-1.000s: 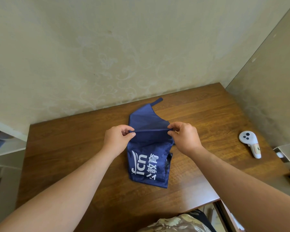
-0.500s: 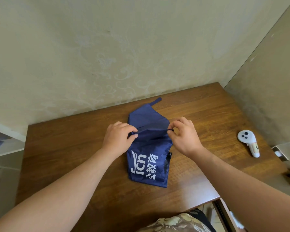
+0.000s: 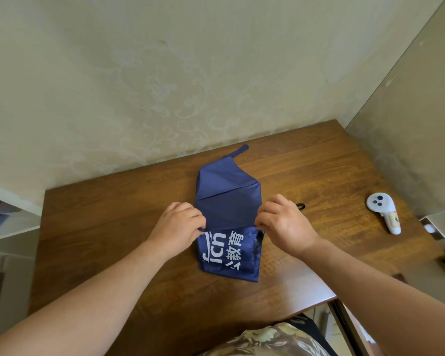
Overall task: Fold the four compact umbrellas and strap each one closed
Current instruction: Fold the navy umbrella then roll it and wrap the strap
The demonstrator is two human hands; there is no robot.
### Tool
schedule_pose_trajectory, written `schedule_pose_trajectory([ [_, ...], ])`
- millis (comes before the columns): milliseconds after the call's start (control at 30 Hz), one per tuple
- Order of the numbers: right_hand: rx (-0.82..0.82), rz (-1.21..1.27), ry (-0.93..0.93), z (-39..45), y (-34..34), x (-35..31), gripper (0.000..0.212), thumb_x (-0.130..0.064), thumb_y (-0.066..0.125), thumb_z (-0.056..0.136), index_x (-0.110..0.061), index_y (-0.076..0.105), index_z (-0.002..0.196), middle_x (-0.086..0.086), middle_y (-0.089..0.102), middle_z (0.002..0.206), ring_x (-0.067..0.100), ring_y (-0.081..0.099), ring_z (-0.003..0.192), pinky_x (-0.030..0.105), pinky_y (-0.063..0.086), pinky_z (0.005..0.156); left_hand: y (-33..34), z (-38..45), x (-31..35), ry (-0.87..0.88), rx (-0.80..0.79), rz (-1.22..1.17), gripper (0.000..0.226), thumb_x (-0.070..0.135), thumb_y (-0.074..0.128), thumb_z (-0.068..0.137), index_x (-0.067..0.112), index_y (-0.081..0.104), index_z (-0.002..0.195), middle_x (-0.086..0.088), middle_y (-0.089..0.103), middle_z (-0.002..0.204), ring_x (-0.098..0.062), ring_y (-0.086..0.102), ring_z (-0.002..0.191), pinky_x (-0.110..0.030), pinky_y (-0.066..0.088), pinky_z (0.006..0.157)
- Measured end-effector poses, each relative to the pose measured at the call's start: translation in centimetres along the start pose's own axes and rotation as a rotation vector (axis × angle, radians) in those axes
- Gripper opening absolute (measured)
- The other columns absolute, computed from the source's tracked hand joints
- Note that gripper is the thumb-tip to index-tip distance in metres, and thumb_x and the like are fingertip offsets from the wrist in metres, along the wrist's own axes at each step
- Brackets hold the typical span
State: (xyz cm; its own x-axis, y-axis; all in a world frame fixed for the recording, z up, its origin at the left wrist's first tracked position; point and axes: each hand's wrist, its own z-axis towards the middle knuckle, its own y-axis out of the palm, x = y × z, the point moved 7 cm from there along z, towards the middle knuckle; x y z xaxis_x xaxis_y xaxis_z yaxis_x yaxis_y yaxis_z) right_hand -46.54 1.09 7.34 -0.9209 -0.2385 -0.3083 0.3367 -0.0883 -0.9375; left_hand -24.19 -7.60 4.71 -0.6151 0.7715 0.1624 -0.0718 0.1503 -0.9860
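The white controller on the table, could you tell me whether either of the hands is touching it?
No, the white controller lies alone near the table's right edge, while the left hand and right hand pinch the blue umbrella fabric.

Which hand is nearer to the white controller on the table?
Right. The right hand pinches the blue umbrella fabric on the side toward the white controller; the left hand pinches the opposite edge, farther away.
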Motion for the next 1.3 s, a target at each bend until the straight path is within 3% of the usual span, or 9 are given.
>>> schedule_pose_trajectory([
  [200,-0.174,-0.125,-0.04,-3.1,3.6,-1.6,0.026,-0.016,0.088,0.066,-0.029,0.071,0.08,-0.01,0.059,0.081,0.023,0.05,0.086,0.032,0.03,0.064,2.5,-1.0,1.5,0.096,-0.149,0.093,0.02,0.028,0.09,0.079,0.029,0.08,0.096,0.006,0.067,0.126,-0.018,0.06,0.121,-0.041,0.05,0.107],
  [533,-0.387,-0.217,0.01,-6.4,10.0,-2.2,0.029,-0.027,0.091,0.061,-0.032,0.074,0.084,-0.01,0.059,0.073,0.023,0.056,0.079,0.033,0.039,0.06,6.8,-1.1,3.5,0.241,-0.361,0.283,0.03,0.015,0.096,0.054,0.022,0.077,0.076,-0.009,0.069,0.13,-0.032,0.066,0.116,-0.043,0.056,0.099],
  [600,-0.429,-0.223,0.048,-6.6,11.0,-1.8,0.046,-0.026,0.093,0.059,-0.031,0.076,0.1,-0.009,0.063,0.074,0.024,0.059,0.078,0.033,0.043,0.06,7.5,-1.0,3.9,0.276,-0.352,0.31,0.031,0.014,0.093,0.061,0.021,0.078,0.087,-0.007,0.067,0.134,-0.03,0.065,0.117,-0.042,0.054,0.101],
  [667,-0.516,-0.234,0.09,-6.6,11.7,-1.7,0.063,-0.027,0.092,0.062,-0.026,0.073,0.122,-0.006,0.069,0.085,0.027,0.064,0.087,0.035,0.05,0.067,8.5,-1.2,3.7,0.257,-0.406,0.294,0.047,0.017,0.08,0.078,0.022,0.07,0.123,-0.004,0.056,0.148,-0.028,0.055,0.131,-0.043,0.042,0.116],
  [767,-0.647,-0.198,0.119,-7.1,12.5,-1.7,0.062,-0.024,0.061,0.098,-0.023,0.042,0.156,0.005,0.064,0.127,0.034,0.051,0.125,0.046,0.042,0.097,9.4,-1.3,3.9,0.172,-0.524,0.235,0.084,0.037,0.058,0.089,0.028,0.023,0.165,0.0,0.043,0.157,-0.026,0.043,0.143,-0.044,0.024,0.127],
  [833,-0.697,-0.198,0.122,-7.2,12.8,-2.0,0.056,-0.023,0.051,0.103,-0.027,0.037,0.156,0.007,0.058,0.135,0.035,0.046,0.13,0.047,0.036,0.103,9.5,-0.7,4.5,0.114,-0.513,0.234,0.08,0.045,0.044,0.098,0.03,0.008,0.168,-0.003,0.047,0.155,-0.028,0.044,0.142,-0.045,0.024,0.125],
  [967,-0.776,-0.202,0.143,-6.8,12.8,-3.2,0.05,-0.028,0.057,0.097,-0.026,0.049,0.146,0.008,0.05,0.134,0.035,0.043,0.128,0.051,0.037,0.105,10.4,0.3,5.8,0.141,-0.511,0.345,0.061,0.052,0.022,0.111,0.032,0.015,0.168,-0.011,0.048,0.152,-0.034,0.041,0.141,-0.049,0.025,0.12],
  [1100,-0.441,-0.125,0.15,-4.7,11.5,-3.8,0.043,-0.026,0.054,0.088,-0.023,0.06,0.131,0.006,0.049,0.124,0.031,0.045,0.113,0.047,0.048,0.086,11.1,-0.7,7.1,0.25,-0.433,0.381,0.065,0.05,0.033,0.11,0.021,0.022,0.167,-0.014,0.041,0.15,-0.035,0.035,0.137,-0.048,0.025,0.117],
  [1300,-0.602,-0.116,0.483,-5.4,13.3,1.1,0.096,-0.054,0.069,0.091,-0.029,0.011,0.163,0.004,0.015,0.16,0.033,0.023,0.145,0.054,0.039,0.113,14.4,-6.3,6.6,0.286,-0.582,0.267,0.084,0.064,0.035,0.106,0.024,-0.006,0.168,-0.009,-0.023,0.173,-0.034,-0.029,0.157,-0.052,-0.009,0.13],
])
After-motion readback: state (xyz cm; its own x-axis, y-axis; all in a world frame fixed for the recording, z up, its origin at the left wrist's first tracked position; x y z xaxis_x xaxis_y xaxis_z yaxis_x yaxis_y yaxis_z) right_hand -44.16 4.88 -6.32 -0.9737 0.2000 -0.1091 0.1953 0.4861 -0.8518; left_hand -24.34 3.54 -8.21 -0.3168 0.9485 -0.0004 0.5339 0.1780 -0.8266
